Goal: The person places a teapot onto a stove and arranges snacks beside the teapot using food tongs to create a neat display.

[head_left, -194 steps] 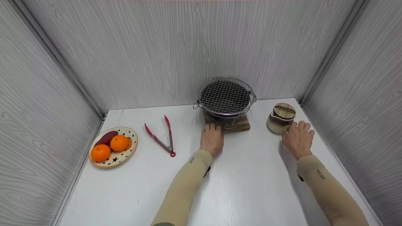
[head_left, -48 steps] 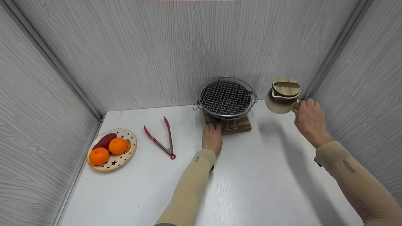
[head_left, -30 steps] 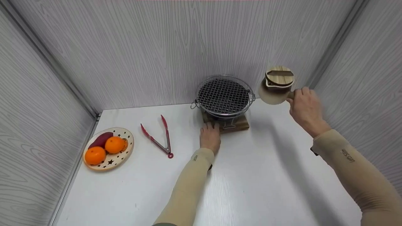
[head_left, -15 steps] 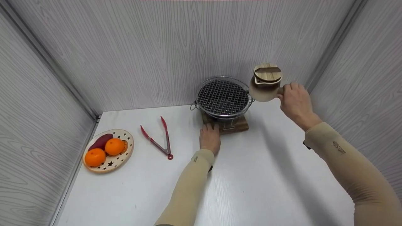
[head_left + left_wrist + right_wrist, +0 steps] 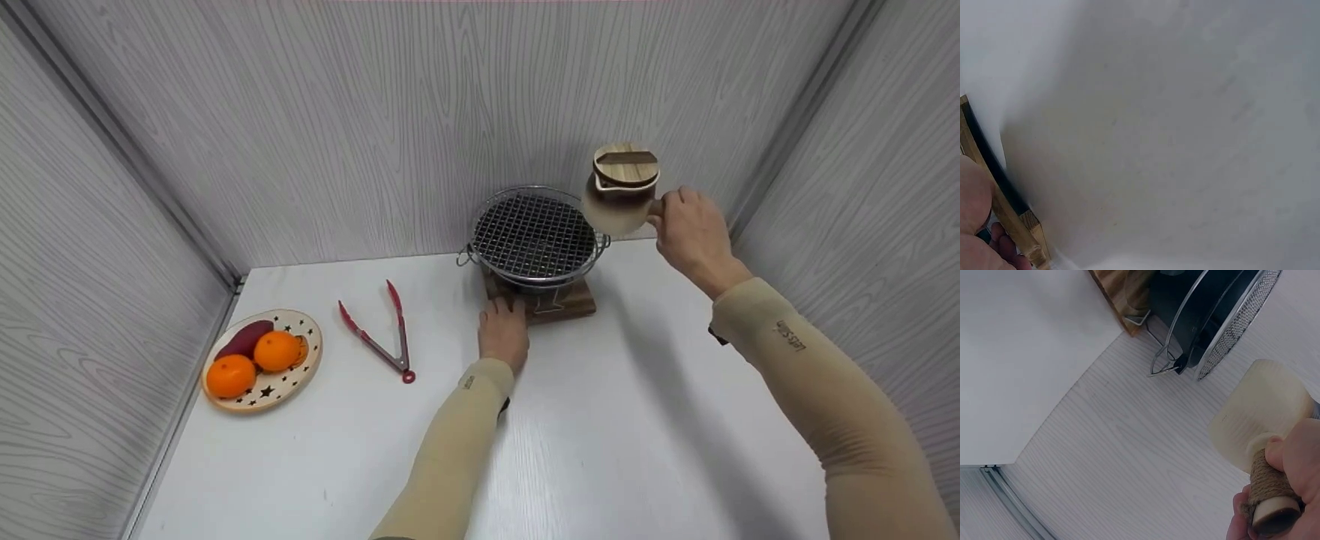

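My right hand grips the side handle of a brown and cream teapot, held in the air near the grill's right rim. A wooden lid sits on the teapot. Its handle is wrapped in twine, seen in the right wrist view. The round tabletop grill has a wire mesh top and stands on a wooden base. My left hand holds the front left edge of that base; in the left wrist view the fingers curl about the board, partly out of frame.
Red-tipped tongs lie spread on the white table, left of the grill. Farther left, a star-patterned plate bears two oranges and a purple sweet potato. Grey panel walls enclose the back and sides.
The teapot, earlier standing on the table at the right, has been lifted by its handle and carried left to the grill's right rim. My left hand has stayed at the wooden base.
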Tool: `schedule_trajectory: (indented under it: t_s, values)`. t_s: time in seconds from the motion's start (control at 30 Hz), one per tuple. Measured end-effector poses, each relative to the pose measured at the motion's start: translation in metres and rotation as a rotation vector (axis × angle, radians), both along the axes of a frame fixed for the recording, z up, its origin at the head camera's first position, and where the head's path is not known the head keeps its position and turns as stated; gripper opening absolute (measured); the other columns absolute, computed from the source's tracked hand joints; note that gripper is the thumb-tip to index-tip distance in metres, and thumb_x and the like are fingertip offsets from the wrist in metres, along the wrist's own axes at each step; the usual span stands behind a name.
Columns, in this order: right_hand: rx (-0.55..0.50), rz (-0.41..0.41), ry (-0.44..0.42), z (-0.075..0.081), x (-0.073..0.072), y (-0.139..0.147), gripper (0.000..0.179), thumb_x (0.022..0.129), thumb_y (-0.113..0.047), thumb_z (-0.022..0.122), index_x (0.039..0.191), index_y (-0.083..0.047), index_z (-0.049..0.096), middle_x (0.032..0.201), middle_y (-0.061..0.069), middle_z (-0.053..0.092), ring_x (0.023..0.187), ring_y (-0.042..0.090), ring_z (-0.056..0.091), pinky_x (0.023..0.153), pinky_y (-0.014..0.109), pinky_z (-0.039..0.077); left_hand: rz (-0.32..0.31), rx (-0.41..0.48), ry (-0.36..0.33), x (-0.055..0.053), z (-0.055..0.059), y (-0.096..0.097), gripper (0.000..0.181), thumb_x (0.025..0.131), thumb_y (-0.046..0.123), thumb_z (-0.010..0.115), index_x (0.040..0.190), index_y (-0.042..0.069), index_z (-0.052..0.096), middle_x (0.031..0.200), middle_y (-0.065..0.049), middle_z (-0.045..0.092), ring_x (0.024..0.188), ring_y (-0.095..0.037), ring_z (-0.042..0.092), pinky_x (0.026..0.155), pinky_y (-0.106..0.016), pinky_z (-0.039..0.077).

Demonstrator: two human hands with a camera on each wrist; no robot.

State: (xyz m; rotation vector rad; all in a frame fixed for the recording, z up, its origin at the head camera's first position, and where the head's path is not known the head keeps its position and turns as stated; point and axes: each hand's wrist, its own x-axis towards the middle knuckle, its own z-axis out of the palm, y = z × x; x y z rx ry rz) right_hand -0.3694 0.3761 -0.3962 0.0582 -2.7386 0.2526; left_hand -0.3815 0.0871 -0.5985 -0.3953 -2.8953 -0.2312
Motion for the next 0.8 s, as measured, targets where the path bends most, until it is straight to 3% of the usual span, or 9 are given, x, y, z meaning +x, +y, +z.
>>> schedule_trajectory:
  t_s: [0.17, 0.4, 0.63, 0.7, 0.8]
  values:
    - [0.006, -0.015, -0.028, 0.003, -0.008, -0.008, 0.038, 0.118, -0.023, 0.057, 0.127, 0.014, 0.060, 0.120, 0.033, 0.063, 0.117, 0.054, 0.062, 0.104, 0.067, 0.050, -0.007, 0.008, -0.006, 0.003, 0.005, -0.002, 0.036, 0.112, 0.021, 0.065, 0.148, 0.013, 0.062, 0.140, -0.017, 0.065, 0.133, -0.033, 0.062, 0.111, -0.046, 0.055]
    - [-0.001, 0.001, -0.057, 0.003, -0.022, -0.017, 0.038, 0.118, -0.024, 0.057, 0.126, 0.013, 0.060, 0.121, 0.031, 0.061, 0.118, 0.054, 0.061, 0.107, 0.068, 0.049, 0.004, 0.050, -0.020, -0.015, -0.018, 0.005, 0.039, 0.112, 0.019, 0.063, 0.151, 0.015, 0.059, 0.144, -0.019, 0.063, 0.137, -0.036, 0.060, 0.114, -0.050, 0.054]
    - [0.019, 0.006, -0.081, 0.002, -0.034, -0.028, 0.038, 0.118, -0.025, 0.057, 0.125, 0.013, 0.060, 0.120, 0.030, 0.061, 0.117, 0.053, 0.061, 0.108, 0.066, 0.049, -0.001, 0.021, -0.030, -0.009, -0.009, 0.003, 0.039, 0.115, 0.021, 0.058, 0.154, 0.014, 0.059, 0.147, -0.018, 0.064, 0.139, -0.035, 0.061, 0.116, -0.050, 0.054]
    - [0.026, 0.012, -0.074, 0.002, -0.038, -0.032, 0.038, 0.117, -0.024, 0.058, 0.124, 0.013, 0.061, 0.120, 0.030, 0.061, 0.118, 0.053, 0.061, 0.108, 0.066, 0.049, -0.001, 0.035, -0.022, -0.014, -0.018, 0.005, 0.039, 0.114, 0.020, 0.060, 0.153, 0.014, 0.059, 0.146, -0.019, 0.064, 0.139, -0.036, 0.060, 0.115, -0.051, 0.054]
    - [0.024, 0.023, -0.066, 0.001, -0.044, -0.036, 0.037, 0.117, -0.023, 0.058, 0.124, 0.013, 0.062, 0.121, 0.031, 0.062, 0.118, 0.053, 0.061, 0.108, 0.065, 0.050, -0.001, 0.026, 0.006, -0.016, -0.021, 0.005, 0.038, 0.113, 0.019, 0.063, 0.150, 0.013, 0.061, 0.143, -0.019, 0.065, 0.135, -0.036, 0.061, 0.111, -0.049, 0.055]
